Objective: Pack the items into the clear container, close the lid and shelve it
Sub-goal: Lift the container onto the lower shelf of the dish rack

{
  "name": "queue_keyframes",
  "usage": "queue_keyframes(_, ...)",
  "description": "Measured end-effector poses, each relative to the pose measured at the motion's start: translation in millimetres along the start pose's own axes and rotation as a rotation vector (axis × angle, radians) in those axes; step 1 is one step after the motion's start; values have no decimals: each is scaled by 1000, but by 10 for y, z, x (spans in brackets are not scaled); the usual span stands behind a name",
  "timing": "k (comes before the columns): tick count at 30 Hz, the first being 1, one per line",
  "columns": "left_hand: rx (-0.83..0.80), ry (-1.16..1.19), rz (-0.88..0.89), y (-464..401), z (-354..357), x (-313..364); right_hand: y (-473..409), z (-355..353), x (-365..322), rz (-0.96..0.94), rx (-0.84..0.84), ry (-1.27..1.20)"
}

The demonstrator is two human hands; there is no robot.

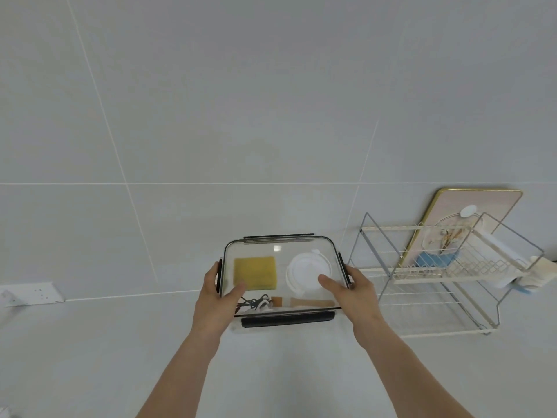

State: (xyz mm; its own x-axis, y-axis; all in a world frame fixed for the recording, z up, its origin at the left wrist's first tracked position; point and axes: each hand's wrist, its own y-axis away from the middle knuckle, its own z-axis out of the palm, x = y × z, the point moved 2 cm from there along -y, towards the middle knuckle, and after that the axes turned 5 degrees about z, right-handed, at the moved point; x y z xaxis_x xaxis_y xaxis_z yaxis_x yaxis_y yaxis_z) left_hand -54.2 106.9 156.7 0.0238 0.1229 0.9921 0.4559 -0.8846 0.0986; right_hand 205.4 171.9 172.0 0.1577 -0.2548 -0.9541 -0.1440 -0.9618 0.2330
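- Both hands clamp the clear container (280, 267) at centre frame: left hand (217, 294) on its left edge, right hand (349, 289) on its right, thumbs over the lid.
- Inside: yellow sponge (255, 273), white round lid (307, 274), wooden-handled tool (310, 303).
- Wire rack (428, 276) stands at right, wall socket (33, 293) at far left.

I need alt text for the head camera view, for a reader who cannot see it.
Two bare hands, left hand and right hand, grip the sides of a lidded clear container over a white counter; inside are a yellow sponge and a white round lid. A wire rack stands to the right.
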Motion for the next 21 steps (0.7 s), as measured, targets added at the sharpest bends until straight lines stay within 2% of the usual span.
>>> queue_keyframes(5, 18, 7, 81, -67, 47, 451, 59, -107, -442, -61, 94, -3)
queue_keyframes(10, -17, -21, 106, -8, 342, 667, 216, -464, -517, -54, 195, -11)
queue_keyframes(21, -334, -173, 144, 918, 1918, 570, 575, -2297, 141, 92, 437, -41)
